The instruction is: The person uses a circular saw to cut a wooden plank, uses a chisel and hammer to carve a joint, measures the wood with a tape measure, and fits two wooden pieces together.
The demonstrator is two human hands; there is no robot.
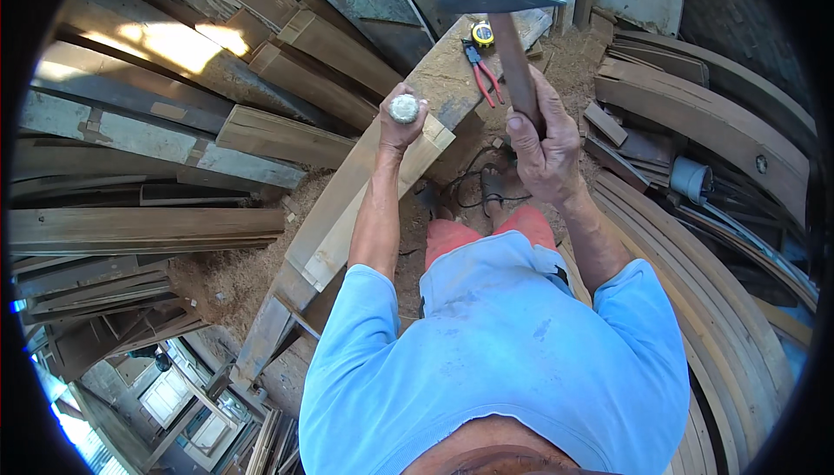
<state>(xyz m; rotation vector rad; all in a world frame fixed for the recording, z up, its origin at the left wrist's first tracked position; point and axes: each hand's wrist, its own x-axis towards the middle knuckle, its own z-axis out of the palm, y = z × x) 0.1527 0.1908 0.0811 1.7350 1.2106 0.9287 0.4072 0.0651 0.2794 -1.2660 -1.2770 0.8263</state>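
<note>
Gripping a hammer (516, 62) by its wooden handle, the right hand (547, 149) is raised in front of the body, fingers wrapped around the wood and thumb pressed along it, with the metal head at the top of the view, its long axis running across. The left hand (393, 135) is closed around an upright hand tool (404, 108), of which only the round, pale top end shows above the fist; its lower part is hidden, so I cannot tell whether the tip touches the wood. Below that fist lies a pale piece of timber (347, 230), set slantwise along a wider plank (323, 210) on a long, narrow bench (443, 67). Farther up the bench, pliers (480, 71) with red handles lie just beside a yellow and black tape measure (482, 35), near the hammer handle in the view. The person wears a light blue shirt (521, 345), red shorts (527, 225) and dark sandals (493, 184). Stacked boards (143, 225) fill the left side, and more long planks (695, 119) curve along the right, near a grey cylinder (689, 178). Sawdust (217, 293) covers the floor beside the bench.
</note>
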